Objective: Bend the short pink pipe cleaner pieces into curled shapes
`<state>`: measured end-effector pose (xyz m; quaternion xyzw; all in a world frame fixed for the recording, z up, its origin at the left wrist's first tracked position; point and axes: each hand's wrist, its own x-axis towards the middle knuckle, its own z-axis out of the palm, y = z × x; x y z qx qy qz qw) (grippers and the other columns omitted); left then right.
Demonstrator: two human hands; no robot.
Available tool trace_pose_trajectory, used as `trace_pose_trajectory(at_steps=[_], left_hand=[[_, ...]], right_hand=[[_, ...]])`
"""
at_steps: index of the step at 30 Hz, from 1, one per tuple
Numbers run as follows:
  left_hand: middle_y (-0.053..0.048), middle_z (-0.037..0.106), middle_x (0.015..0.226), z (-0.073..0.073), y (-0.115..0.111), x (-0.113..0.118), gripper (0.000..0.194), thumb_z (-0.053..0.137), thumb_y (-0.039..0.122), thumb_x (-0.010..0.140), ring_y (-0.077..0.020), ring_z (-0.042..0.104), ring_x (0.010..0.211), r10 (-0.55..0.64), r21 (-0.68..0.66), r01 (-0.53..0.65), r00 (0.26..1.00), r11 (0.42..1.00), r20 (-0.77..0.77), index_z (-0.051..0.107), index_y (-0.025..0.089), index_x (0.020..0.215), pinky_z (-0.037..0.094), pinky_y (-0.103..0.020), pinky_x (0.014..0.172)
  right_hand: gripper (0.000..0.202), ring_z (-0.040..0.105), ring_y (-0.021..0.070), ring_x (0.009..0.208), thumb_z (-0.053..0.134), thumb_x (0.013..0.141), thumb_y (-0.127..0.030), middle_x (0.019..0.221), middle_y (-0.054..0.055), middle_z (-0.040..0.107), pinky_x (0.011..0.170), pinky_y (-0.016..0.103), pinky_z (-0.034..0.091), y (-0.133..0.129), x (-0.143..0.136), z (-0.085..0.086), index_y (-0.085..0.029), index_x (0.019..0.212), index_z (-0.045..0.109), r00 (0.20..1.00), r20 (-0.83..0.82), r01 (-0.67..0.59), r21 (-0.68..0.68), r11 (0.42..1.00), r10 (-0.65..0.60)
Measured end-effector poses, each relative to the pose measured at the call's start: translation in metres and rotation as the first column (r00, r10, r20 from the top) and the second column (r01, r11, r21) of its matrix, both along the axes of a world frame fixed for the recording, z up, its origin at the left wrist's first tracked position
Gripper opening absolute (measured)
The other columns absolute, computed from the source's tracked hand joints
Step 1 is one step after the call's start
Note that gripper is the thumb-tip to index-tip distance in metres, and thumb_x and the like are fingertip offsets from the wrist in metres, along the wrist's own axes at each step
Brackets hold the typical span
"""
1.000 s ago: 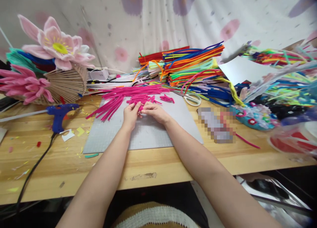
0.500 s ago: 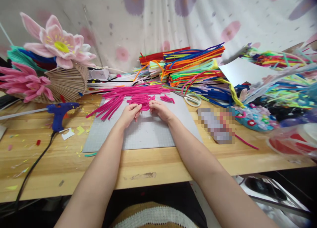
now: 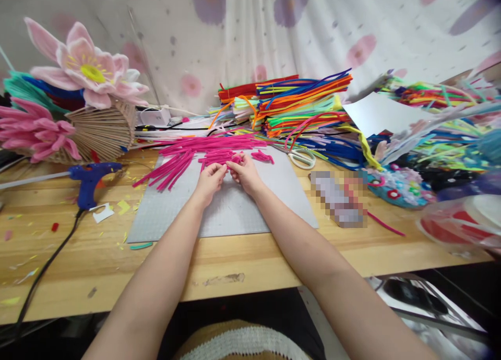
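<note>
My left hand (image 3: pixel 210 182) and my right hand (image 3: pixel 246 174) meet over the grey cutting mat (image 3: pixel 164 216), thumbs and fingertips pinched together. Between them is a magenta pipe cleaner, mostly covered by the fingers. Just behind the hands lie short magenta pipe cleaners (image 3: pixel 217 156). Longer magenta pipe cleaners (image 3: pixel 176 171) fan out to the left, and more stretch across the mat's far edge. A small bent magenta piece (image 3: pixel 262 156) rests right of my right hand.
A blue hot glue gun (image 3: pixel 91 182) with its cord lies left, near paper scraps. Pipe-cleaner flowers (image 3: pixel 92 70) stand behind it. Bundles of coloured pipe cleaners (image 3: pixel 305 102) line the back. Pale-handled scissors (image 3: pixel 301 159) and a blurred-out object (image 3: pixel 338 199) are at the right.
My hands have drawn together until the fingertips meet, and the right hand has turned more upright. The magenta loop seen between them is now mostly hidden. The view has shifted slightly.
</note>
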<state>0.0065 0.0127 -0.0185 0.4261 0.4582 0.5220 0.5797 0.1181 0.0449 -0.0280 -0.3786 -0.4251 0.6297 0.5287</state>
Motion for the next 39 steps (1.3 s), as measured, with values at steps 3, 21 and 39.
trace_pose_trajectory(at_steps=[3,21,39], left_hand=[[0.010,0.034,0.044,-0.002,0.001,0.001,0.033,0.069,0.036,0.065,-0.0005,0.024,0.035,0.007,0.013,-0.007,0.999,1.000,0.032,0.043,0.016,0.060,0.013,-0.013,0.033],[0.009,0.039,0.041,-0.006,0.001,0.008,0.035,0.070,0.038,0.064,-0.0023,0.034,0.033,0.113,0.099,-0.125,0.987,0.987,0.116,0.043,0.017,0.058,0.029,-0.015,0.033],[0.001,0.051,0.058,-0.005,0.003,-0.023,0.015,0.055,0.032,0.079,-0.0124,0.044,0.057,0.321,0.503,0.020,0.748,0.864,-0.581,0.057,0.020,0.069,0.031,-0.022,0.056]], right_hand=[[0.043,0.034,0.0030,0.032,0.073,0.058,-0.034,0.043,-0.012,0.044,0.030,0.014,0.019,-0.001,-0.003,0.002,-0.022,0.077,0.037,0.999,-0.030,-0.042,-0.078,0.996,0.040],[0.029,0.029,0.0009,0.031,0.063,0.074,-0.027,0.038,-0.010,0.037,0.030,0.013,0.023,-0.006,-0.016,0.005,-0.018,0.060,0.039,0.957,-0.240,-0.228,-0.267,0.936,0.164],[0.034,0.037,0.0031,0.034,0.070,0.064,-0.034,0.043,-0.010,0.045,0.034,0.015,0.025,-0.001,-0.003,0.000,-0.020,0.068,0.039,0.998,-0.053,-0.046,-0.104,0.993,0.041]])
